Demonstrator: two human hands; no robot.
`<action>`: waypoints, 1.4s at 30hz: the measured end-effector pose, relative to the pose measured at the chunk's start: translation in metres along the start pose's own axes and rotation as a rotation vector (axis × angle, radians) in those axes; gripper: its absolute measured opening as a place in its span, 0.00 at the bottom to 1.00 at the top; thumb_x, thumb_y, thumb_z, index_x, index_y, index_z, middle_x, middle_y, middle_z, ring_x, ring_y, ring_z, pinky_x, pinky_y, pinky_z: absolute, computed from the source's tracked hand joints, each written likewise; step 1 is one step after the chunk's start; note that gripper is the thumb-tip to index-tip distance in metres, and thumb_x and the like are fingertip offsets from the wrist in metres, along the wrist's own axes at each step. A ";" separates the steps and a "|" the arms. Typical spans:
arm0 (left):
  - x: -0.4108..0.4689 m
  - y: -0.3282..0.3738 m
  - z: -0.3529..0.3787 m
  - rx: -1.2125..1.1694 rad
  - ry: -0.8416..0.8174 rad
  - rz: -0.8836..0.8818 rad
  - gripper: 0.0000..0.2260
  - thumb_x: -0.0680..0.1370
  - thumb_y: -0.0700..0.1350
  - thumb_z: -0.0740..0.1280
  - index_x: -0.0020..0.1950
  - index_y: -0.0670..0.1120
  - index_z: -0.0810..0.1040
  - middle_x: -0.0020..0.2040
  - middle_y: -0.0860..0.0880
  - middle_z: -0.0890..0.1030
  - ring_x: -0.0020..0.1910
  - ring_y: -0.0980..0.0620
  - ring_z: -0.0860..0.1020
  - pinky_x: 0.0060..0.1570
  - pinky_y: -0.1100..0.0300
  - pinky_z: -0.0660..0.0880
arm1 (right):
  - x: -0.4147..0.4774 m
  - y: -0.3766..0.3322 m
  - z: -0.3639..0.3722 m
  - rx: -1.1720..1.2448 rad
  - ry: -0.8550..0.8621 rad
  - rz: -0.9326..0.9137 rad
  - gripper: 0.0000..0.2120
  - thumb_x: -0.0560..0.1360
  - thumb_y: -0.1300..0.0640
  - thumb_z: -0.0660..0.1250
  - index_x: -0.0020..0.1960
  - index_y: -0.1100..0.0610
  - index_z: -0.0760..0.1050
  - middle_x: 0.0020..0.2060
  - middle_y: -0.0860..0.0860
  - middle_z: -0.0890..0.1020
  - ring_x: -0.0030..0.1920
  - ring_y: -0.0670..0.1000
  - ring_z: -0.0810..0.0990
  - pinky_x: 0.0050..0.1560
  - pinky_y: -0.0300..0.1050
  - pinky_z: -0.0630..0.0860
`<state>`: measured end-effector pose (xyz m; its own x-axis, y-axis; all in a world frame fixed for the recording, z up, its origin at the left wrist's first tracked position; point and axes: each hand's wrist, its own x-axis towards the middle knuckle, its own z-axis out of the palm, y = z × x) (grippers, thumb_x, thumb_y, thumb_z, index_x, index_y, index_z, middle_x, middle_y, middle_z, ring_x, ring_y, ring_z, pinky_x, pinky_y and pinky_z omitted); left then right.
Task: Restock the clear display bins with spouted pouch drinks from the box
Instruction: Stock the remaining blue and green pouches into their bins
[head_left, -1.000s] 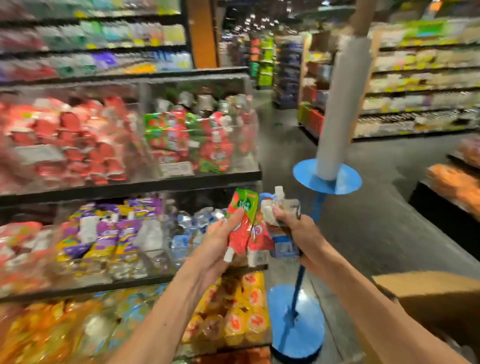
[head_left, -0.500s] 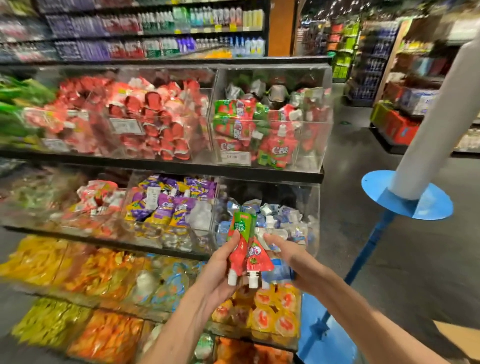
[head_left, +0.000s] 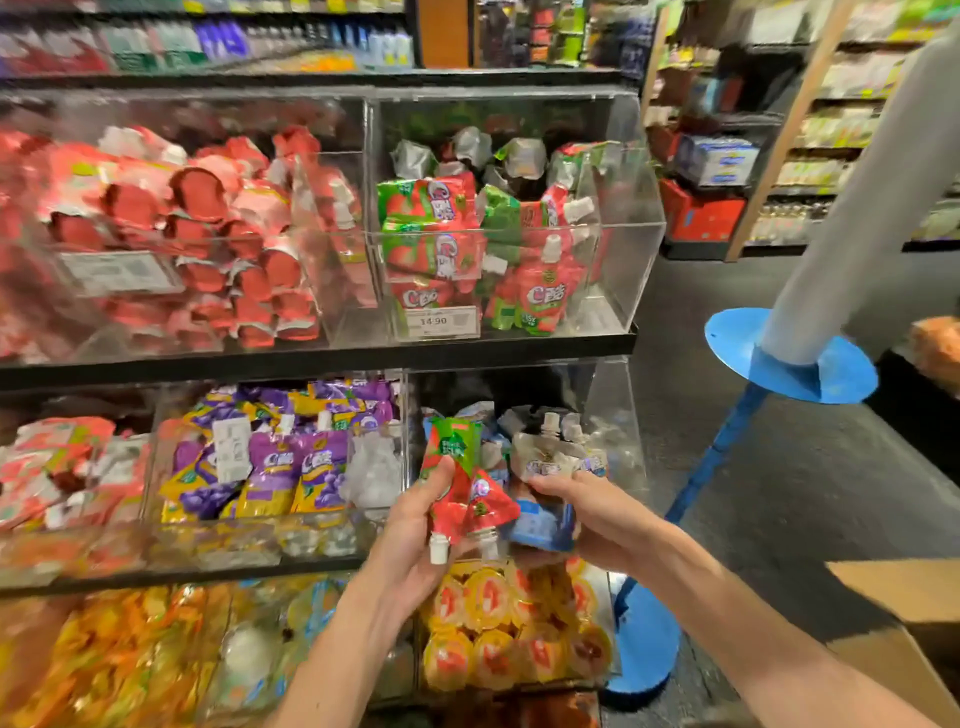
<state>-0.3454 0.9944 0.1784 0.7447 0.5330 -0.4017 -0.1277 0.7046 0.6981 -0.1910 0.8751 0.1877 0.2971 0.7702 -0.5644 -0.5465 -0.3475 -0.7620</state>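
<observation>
Two red pouches (head_left: 460, 501) with green tops, white screw caps pointing down, gripped in the left hand (head_left: 415, 540), blue pouch (head_left: 543, 525) clutched in the right hand (head_left: 589, 514), hands close together, in front of a clear bin (head_left: 618, 410), box (head_left: 909, 597) lower right.

Gripped in the left hand (head_left: 415, 540), low in the middle: red and green pouches (head_left: 457, 493), white caps pointing down. Just right of them, held in the right hand (head_left: 587, 514): a blue pouch (head_left: 540, 525). Up above, a clear bin (head_left: 623, 249) with more red and green ones inside. Bottom right, a brown box (head_left: 904, 597).
</observation>
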 end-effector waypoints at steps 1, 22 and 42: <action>0.006 0.004 -0.005 0.034 -0.001 0.006 0.18 0.71 0.50 0.69 0.53 0.39 0.80 0.46 0.39 0.85 0.42 0.42 0.85 0.39 0.47 0.83 | 0.003 0.001 0.000 0.024 0.034 0.013 0.22 0.80 0.56 0.67 0.67 0.70 0.67 0.53 0.66 0.82 0.44 0.64 0.85 0.38 0.58 0.81; 0.066 0.025 0.025 0.138 0.082 0.041 0.22 0.72 0.49 0.70 0.62 0.39 0.79 0.58 0.37 0.83 0.59 0.39 0.81 0.67 0.38 0.70 | 0.105 -0.075 -0.058 -0.837 0.564 -0.250 0.11 0.77 0.55 0.67 0.41 0.62 0.73 0.38 0.58 0.78 0.40 0.54 0.75 0.42 0.49 0.76; 0.059 0.036 0.020 0.101 0.074 -0.006 0.21 0.71 0.56 0.69 0.59 0.45 0.80 0.55 0.42 0.85 0.49 0.46 0.85 0.51 0.46 0.79 | 0.108 -0.067 -0.066 -1.814 0.599 -0.874 0.19 0.73 0.63 0.68 0.63 0.57 0.77 0.54 0.57 0.81 0.52 0.61 0.78 0.51 0.54 0.73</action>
<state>-0.2928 1.0421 0.1913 0.6943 0.5650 -0.4458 -0.0545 0.6589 0.7503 -0.0710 0.9462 0.1569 0.3511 0.8864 0.3018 0.9291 -0.3699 0.0055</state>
